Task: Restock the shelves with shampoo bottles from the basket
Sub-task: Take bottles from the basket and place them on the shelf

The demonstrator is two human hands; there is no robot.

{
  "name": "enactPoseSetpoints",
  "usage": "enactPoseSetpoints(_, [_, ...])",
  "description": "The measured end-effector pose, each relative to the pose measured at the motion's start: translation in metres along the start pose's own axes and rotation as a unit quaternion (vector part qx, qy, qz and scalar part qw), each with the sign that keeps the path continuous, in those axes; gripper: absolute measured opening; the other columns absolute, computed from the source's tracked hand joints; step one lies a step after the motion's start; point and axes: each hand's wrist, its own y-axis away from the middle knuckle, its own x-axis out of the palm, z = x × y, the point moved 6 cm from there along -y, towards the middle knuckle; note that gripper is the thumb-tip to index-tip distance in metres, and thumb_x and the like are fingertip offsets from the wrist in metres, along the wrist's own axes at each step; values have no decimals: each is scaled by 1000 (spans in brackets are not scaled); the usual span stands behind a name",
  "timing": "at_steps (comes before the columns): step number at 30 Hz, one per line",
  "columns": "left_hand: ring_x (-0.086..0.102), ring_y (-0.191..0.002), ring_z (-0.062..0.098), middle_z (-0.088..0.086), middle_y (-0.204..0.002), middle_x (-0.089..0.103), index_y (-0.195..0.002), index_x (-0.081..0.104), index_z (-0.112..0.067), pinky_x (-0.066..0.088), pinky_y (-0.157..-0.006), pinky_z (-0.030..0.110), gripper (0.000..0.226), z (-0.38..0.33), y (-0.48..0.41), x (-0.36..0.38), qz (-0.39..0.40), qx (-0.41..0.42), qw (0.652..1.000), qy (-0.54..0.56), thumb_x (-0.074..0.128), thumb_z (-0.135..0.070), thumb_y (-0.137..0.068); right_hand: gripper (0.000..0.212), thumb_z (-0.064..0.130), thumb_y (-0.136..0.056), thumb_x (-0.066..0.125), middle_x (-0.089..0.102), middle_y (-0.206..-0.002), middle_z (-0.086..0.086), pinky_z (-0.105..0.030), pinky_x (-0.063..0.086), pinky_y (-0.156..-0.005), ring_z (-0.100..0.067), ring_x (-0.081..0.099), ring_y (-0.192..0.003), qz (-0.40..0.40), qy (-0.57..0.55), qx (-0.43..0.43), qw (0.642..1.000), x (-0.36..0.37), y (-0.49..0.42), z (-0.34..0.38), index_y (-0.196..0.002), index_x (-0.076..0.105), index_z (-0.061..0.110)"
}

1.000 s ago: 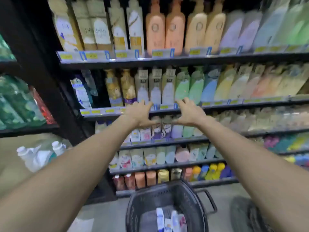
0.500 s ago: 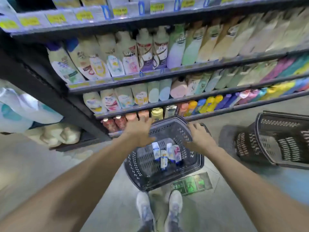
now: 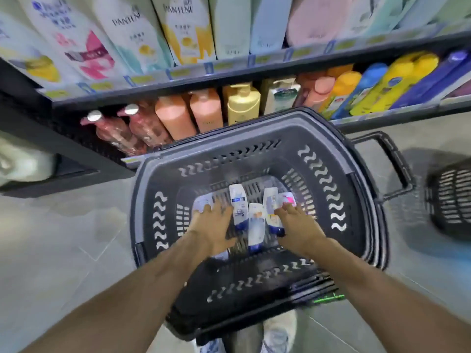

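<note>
Small shampoo bottles (image 3: 238,207) lie flat on the black basket (image 3: 229,146) floor. Left hand (image 3: 214,225) and right hand (image 3: 298,225) reach them, fingers outstretched, gripping nothing; shelves (image 3: 254,75) stand at the basket's 12 o'clock.

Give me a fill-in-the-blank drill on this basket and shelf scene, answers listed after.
The small shampoo bottles lie ____ the dark basket. A second basket stands to its ____. The number of hands reaching in is ____: left hand, right hand. The pump bottle right of the orange bottles is ____.
Missing words: inside; right; two; yellow.
</note>
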Motion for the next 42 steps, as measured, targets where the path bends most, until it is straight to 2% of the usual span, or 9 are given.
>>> enactPoseSetpoints(8, [21, -145, 32, 16, -158, 19, -151, 24, -14, 33, -108, 50, 76, -6, -161, 96, -19, 52, 997, -58, 60, 1, -85, 66, 20, -83, 67, 37, -150, -2, -45, 19, -118, -25, 28, -140, 63, 214, -209, 952, 89, -141, 1, -144, 42, 21])
enactPoseSetpoints(12, [6, -151, 28, 9, -164, 11, -149, 34, -14, 24, -111, 52, 53, -18, -217, 115, -88, 118, 977, -154, 48, -11, -98, 52, 17, -87, 63, 33, -151, -3, -46, 22, -114, -26, 25, -141, 5, 306, -288, 907, 108, -182, 11, -137, 49, 19])
enactPoseSetpoints(16, [25, -141, 30, 13, -152, 31, -144, 42, -21, 17, -113, 49, 42, 3, -234, 109, -125, 90, 978, -142, 41, -23, -103, 40, 18, -93, 55, 32, -149, -6, -47, 22, -112, -28, 22, -141, -52, 355, -318, 877, 118, -203, 23, -134, 53, 17])
enactPoseSetpoints(22, [50, -122, 26, 6, -135, 48, -136, 36, -19, 42, -100, 39, 71, 43, -207, 133, 8, 30, 996, -79, 76, -27, -77, 44, 14, -100, 46, 39, -149, -8, -45, 23, -117, -28, 28, -142, 9, 412, -291, 864, 136, -209, 37, -143, 42, 11])
enactPoseSetpoints(26, [57, -109, 22, 3, -125, 53, -137, 45, -26, 46, -92, 32, 72, 62, -163, 121, -16, -25, 989, 143, 80, -39, -75, 46, 23, -92, 60, 47, -143, -8, -41, 45, -102, -26, 47, -129, 54, 264, -228, 936, 116, -179, 23, -137, 52, 12])
enactPoseSetpoints(30, [61, -104, 26, 4, -118, 63, -127, 52, -15, 47, -87, 27, 70, 72, -97, 65, -114, -89, 902, 407, 84, -43, -72, 42, 18, -81, 71, 66, -106, -1, -30, 47, -77, -26, 63, -104, -54, -71, -112, 990, 56, -115, -4, -120, 56, 19])
enactPoseSetpoints(33, [59, -82, 20, -2, -92, 64, -108, 51, -15, 42, -64, 20, 46, 72, -37, -4, -209, -124, 808, 537, 82, -32, -79, 43, 9, -74, 80, 64, -91, 5, -18, 45, -61, -19, 63, -84, -127, -340, -15, 932, -1, -55, -9, -110, 57, 14])
enactPoseSetpoints(35, [55, -79, 20, 1, -92, 61, -109, 47, -13, 39, -63, 29, 40, 74, 6, -55, -240, -142, 784, 554, 74, -31, -86, 39, 4, -76, 80, 70, -94, -4, -29, 54, -62, -24, 66, -78, -149, -483, 5, 863, -47, -14, 0, -104, 54, 8])
enactPoseSetpoints(42, [58, -93, 20, 11, -109, 63, -118, 52, -5, 44, -76, 30, 33, 70, 194, -255, -332, -69, 718, 607, 69, -13, -91, 37, -5, -76, 77, 71, -83, 4, -27, 56, -64, -7, 67, -68, -234, -618, -75, 747, -267, 158, 53, -93, 58, 22])
